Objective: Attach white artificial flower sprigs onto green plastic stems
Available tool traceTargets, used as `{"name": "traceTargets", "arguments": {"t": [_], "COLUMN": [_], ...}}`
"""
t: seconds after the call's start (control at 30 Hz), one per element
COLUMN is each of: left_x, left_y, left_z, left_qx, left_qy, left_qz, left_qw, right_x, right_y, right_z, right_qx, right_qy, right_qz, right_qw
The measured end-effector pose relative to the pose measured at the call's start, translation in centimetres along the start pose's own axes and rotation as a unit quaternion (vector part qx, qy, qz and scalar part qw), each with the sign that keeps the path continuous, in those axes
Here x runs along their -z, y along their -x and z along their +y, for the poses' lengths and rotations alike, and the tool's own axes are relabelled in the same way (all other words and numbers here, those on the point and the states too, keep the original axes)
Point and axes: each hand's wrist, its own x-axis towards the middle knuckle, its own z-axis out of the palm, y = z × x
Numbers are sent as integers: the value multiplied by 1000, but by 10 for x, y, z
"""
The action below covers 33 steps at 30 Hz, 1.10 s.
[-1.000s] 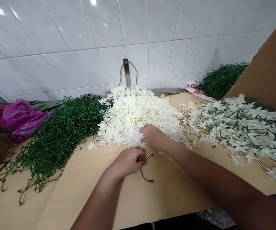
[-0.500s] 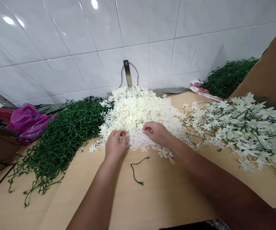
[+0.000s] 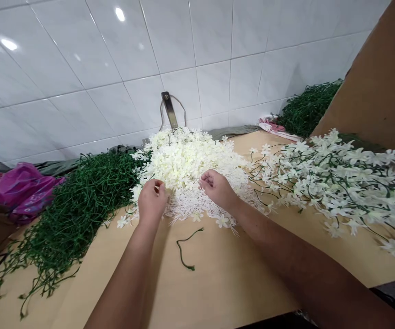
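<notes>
Before me a heap of white artificial flower heads spreads over the board, with thin white stalks fanned along its near side. At the heap's left front is my left hand, its thumb and index finger pinched together. My right hand is over the middle front of the heap, fingers curled and thumb close to the index finger. Whatever either hand pinches is too small to make out. A single green plastic stem lies bent on the board, nearer to me.
Left of the heap lies a large tangle of green stems, beyond it a magenta cloth. White flowers on green stems cover the right side. A metal strip stands against the tiled wall. Cardboard rises at far right.
The view has shifted, so the scene sits further left. Both hands have risen slightly, and my right hand has moved a little rightward over the heap. The loose green stem lies as before.
</notes>
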Motion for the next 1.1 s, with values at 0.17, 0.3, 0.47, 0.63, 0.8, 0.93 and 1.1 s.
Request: {"name": "traceTargets", "arguments": {"t": [0.17, 0.3, 0.47, 0.63, 0.8, 0.93, 1.1], "left_x": [1, 3, 10, 8, 4, 3, 2], "left_y": [-5, 6, 25, 38, 42, 42, 43], "left_z": [-1, 6, 23, 35, 37, 37, 37], "left_qx": [154, 192, 266, 315, 324, 331, 331], "left_qy": [297, 365, 544, 608, 600, 587, 577], "left_qz": [9, -31, -132, -176, -198, -184, -163], "left_qw": [942, 910, 785, 708, 705, 715, 729], "right_x": [-4, -7, -8, -13, -21, -24, -24], "right_y": [0, 2, 4, 7, 13, 16, 17], "right_z": [4, 3, 0, -2, -8, -13, -13], "right_qx": [20, 9, 0, 22, 56, 74, 86], "right_qy": [-10, -29, -31, -9, 17, 42, 43], "right_qz": [9, -14, -41, -40, -64, -64, -67], "right_qw": [1000, 999, 999, 999, 996, 994, 993]}}
